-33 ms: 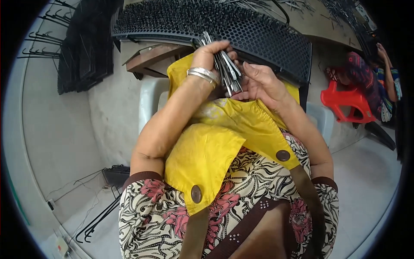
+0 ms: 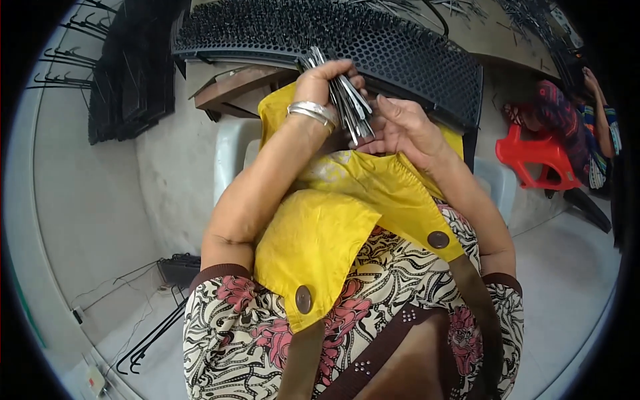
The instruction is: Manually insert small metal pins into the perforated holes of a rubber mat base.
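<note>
My left hand [image 2: 324, 81], with a metal bangle at its wrist, is closed round a bundle of thin metal strips [image 2: 355, 112]. Some strips are silver and others dark; they slant, their upper ends poking out above the fist. Beside the lower ends, my right hand [image 2: 415, 131] has its palm turned up and its thumb apart from the fingers. Its fingertips are by the strip ends, and whether they touch is hard to see. Beneath both hands lies a yellow apron [image 2: 320, 233] with brown buttons.
A black perforated rack [image 2: 427, 73], densely filled with upright dark pieces on its left, stands just ahead on a table [image 2: 497, 33] with loose strips. Black racks and hooks [image 2: 133, 80] hang at the left. At the right, a person [image 2: 567, 120] is near a red stool [image 2: 533, 157].
The left hand and the bundle have shifted very slightly upward. The right hand stays nearly in place.
</note>
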`<state>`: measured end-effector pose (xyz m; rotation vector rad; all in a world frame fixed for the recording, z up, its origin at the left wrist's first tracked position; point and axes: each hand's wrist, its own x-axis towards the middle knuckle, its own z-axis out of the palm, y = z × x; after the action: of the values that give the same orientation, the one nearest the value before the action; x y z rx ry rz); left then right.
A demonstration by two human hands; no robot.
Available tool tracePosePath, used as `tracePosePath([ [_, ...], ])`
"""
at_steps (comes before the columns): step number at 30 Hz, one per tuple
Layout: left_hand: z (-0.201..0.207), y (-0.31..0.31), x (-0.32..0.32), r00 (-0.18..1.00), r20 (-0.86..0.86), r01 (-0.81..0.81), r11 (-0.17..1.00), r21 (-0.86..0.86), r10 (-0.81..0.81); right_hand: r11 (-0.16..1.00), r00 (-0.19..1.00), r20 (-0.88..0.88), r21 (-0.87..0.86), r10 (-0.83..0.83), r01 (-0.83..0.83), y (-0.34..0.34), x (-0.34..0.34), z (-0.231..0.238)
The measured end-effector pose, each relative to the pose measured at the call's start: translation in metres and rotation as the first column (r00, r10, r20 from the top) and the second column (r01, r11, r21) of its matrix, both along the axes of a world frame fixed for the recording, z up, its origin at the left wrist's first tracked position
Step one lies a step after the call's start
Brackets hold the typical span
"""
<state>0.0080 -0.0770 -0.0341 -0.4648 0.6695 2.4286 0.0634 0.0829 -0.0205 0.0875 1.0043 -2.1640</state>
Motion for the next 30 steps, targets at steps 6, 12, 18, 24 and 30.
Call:
tracePosePath([
  [6,0.001,-0.011,-0.01,0.978,-0.006,-0.208,0.976,-0.068,0.208,0.983,0.964,0.194,0.047,-0.181,0.175,0.006,-0.014,-0.005],
  [12,0.032,-0.015,-0.02,0.97,-0.113,-0.215,0.977,0.009,0.215,0.984,0.974,0.151,0.083,-0.168,0.157,-0.001,-0.029,0.01],
  [18,0.032,-0.005,-0.018,0.913,-0.286,-0.356,0.911,-0.208,0.292,0.962,0.922,0.285,0.001,-0.263,0.275,-0.03,-0.02,0.018],
  [24,0.043,0.017,0.004,0.828,-0.365,-0.54,0.782,-0.313,0.425,0.933,0.899,0.262,0.012,-0.35,0.359,-0.046,-0.012,0.031],
  [30,0.038,0.019,0.01,0.9,-0.32,-0.407,0.832,-0.378,0.295,0.908,0.895,0.153,0.085,-0.42,0.411,-0.037,-0.011,0.002],
])
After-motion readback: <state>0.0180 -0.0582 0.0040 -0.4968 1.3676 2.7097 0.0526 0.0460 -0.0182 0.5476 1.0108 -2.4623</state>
